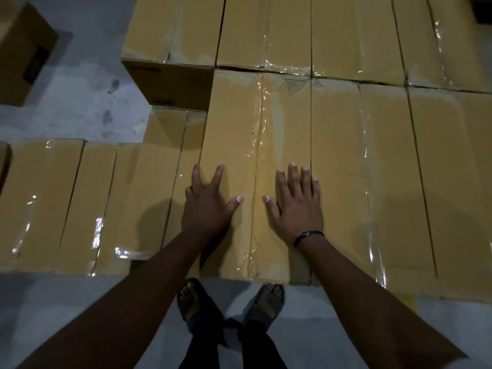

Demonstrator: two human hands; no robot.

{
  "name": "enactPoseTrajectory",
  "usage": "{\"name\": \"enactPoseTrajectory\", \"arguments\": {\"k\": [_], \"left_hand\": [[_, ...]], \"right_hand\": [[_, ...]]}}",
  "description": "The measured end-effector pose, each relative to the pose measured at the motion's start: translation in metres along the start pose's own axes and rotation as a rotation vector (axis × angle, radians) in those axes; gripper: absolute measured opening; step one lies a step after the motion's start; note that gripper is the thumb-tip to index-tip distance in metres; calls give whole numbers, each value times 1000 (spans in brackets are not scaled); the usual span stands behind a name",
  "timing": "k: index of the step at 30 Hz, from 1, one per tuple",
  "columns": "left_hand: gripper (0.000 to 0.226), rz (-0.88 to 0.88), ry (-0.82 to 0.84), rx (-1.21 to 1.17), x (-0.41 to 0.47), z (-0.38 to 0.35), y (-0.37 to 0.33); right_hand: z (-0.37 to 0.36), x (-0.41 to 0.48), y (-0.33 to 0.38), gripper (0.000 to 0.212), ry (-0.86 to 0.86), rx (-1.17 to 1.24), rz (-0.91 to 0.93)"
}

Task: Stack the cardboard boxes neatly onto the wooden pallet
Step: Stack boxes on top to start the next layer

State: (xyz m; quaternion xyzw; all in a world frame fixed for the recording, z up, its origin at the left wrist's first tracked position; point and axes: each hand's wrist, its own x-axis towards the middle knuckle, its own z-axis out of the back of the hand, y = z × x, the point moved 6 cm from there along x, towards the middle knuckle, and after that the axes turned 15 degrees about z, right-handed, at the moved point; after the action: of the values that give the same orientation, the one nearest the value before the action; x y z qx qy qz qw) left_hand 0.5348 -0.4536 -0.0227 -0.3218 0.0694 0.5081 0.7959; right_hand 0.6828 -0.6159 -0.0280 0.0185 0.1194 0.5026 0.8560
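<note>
A pale grey concrete floor [87,43] is lying under dim light. A dark stain [115,83] is marking it. A fainter smudge [107,116] is sitting just nearer than the stain, and whitish blotches [66,85] are spreading to the stain's left.

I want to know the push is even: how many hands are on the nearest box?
2. The left hand lies flat on the box left of its tape seam; the right hand lies flat right of the seam. Both are in full view.
</note>
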Motion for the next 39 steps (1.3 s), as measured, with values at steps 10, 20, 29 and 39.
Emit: {"name": "enactPoseTrajectory", "arguments": {"k": [10,20,29,39], "left_hand": [[73,1,-90,28,-78,-14,47],[70,-214,-176,30,-136,-31,99],[64,-245,-135,37,-145,-30,115],[65,-219,-55,84,-135,-24,109]], "right_hand": [[-22,-77,22,78,-13,-33,99],[-33,-106,35,95,27,-97,147],[-41,-125,48,110,73,-237,256],[-40,-122,48,107,54,-243,238]]}}
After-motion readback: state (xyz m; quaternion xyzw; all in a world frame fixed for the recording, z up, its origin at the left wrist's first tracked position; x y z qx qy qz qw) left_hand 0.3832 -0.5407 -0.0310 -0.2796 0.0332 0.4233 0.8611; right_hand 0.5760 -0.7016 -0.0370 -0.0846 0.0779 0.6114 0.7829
